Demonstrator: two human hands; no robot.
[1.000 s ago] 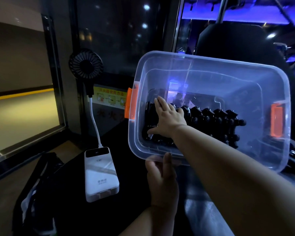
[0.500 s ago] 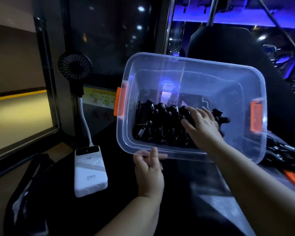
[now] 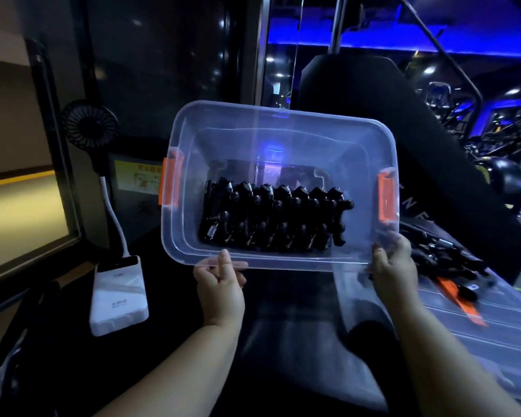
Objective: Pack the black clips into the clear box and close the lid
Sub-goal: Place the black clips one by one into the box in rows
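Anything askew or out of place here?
Clear box is tipped toward the camera, held at its near rim by left hand and right hand; black clips bunch toward its near wall. Lid lies off at right.

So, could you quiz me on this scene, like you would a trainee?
1. True or false: the lid is already on the box.
2. How many hands hold the box? A) none B) one C) two
3. Fill in: the box's latches are coloured ____.

Key
1. False: the lid lies off the box, to the right.
2. C: the left hand and right hand both grip its near rim.
3. Orange.
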